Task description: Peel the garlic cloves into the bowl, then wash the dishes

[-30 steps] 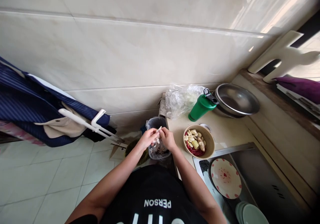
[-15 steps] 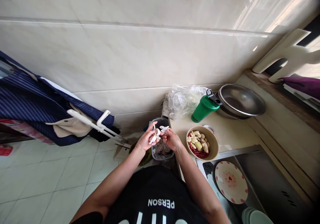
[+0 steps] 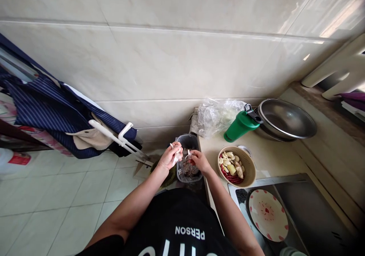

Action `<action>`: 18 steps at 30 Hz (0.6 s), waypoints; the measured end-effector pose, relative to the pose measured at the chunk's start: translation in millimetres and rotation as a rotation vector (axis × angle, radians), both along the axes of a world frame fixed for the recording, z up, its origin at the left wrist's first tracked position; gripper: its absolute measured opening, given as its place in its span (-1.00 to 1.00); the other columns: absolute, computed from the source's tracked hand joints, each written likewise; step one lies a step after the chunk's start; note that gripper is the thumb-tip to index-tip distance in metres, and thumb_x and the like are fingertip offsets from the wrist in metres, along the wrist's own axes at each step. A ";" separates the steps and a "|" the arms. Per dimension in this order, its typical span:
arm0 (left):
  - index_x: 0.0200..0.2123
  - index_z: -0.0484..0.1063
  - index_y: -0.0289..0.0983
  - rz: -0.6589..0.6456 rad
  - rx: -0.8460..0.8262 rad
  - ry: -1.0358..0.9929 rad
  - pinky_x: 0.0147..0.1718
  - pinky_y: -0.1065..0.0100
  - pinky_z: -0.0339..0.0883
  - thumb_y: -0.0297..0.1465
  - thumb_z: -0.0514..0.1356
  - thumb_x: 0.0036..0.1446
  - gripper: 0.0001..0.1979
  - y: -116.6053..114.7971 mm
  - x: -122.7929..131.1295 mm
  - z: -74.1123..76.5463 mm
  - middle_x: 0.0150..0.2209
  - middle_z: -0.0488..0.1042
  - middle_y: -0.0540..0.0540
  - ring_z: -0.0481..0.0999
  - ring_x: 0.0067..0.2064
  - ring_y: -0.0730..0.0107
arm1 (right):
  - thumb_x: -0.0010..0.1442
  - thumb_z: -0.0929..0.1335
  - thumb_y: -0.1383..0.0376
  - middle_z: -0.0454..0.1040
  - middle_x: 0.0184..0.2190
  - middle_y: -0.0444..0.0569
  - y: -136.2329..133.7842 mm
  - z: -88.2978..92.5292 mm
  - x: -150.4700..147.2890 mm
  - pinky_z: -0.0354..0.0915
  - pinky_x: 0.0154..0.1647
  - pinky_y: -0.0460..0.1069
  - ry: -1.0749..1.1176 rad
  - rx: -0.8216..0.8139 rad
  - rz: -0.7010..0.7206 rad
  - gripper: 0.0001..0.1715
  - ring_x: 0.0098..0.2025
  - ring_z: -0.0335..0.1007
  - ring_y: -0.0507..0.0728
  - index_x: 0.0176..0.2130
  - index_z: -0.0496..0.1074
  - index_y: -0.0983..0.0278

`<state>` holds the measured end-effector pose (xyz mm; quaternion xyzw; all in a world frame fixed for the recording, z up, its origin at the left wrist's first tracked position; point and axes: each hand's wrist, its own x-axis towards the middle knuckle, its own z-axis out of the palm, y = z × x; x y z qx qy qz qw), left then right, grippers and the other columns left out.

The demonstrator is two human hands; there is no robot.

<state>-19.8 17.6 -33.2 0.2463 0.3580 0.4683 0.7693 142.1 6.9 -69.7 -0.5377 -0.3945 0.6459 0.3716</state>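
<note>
A white garlic bulb [image 3: 177, 157], partly covered by fingers, is held in my left hand [image 3: 169, 158]. My right hand [image 3: 199, 161] pinches a thin white piece of garlic skin [image 3: 188, 155] a little to the right of the bulb. Both hands hang over a grey bin [image 3: 190, 178] lined with a bag, with peelings inside. On the counter to the right, a tan basket [image 3: 248, 168] holds peeled garlic cloves [image 3: 228, 159], pieces of ginger [image 3: 238, 170] and red dried chillies [image 3: 232, 178].
A green shaker bottle [image 3: 241, 126], a clear plastic bag [image 3: 213, 117] and metal bowls [image 3: 288, 117] stand along the wall. A heart-patterned plate [image 3: 268, 215] lies by the sink at right. Left of the bin, a white-handled rod [image 3: 122, 140] leans near hanging blue striped cloth [image 3: 48, 115].
My hands have drawn apart, and the right hand has pulled a bit of skin away from the bulb. My left fingers have closed more around the garlic. The view has shifted slightly left.
</note>
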 end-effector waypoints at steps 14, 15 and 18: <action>-0.49 0.34 -0.32 0.023 0.084 0.358 -0.73 0.56 0.09 -0.18 0.27 -0.07 -0.69 -1.3 7.3 7.1 -0.57 0.36 0.01 0.31 -0.62 0.58 | -0.06 0.36 0.35 0.36 -0.56 -0.16 -7.7 20.4 6.3 0.19 -0.42 -0.08 0.004 0.217 -0.076 -0.85 -0.49 0.23 0.04 -0.37 0.44 0.22; -0.52 0.32 -0.32 -0.010 0.102 0.421 -0.75 0.56 0.05 -0.17 0.24 -0.05 -0.68 -2.8 9.2 7.5 -0.62 0.30 0.05 0.23 -0.67 0.62 | -0.05 0.38 0.31 0.40 -0.51 -0.15 -9.0 25.6 8.4 0.20 -0.43 -0.08 0.119 0.196 -0.090 -0.78 -0.48 0.25 0.03 -0.29 0.44 0.22; -0.53 0.30 -0.30 -0.154 0.192 0.551 -0.78 0.55 -0.03 -0.17 0.15 0.04 -0.70 -8.8 16.4 11.2 -0.70 0.17 0.12 0.09 -0.75 0.66 | -0.05 0.42 0.26 0.47 -0.35 -0.10 -13.5 43.1 13.8 0.22 -0.39 -0.09 0.303 0.170 -0.131 -0.68 -0.43 0.29 0.02 -0.21 0.43 0.21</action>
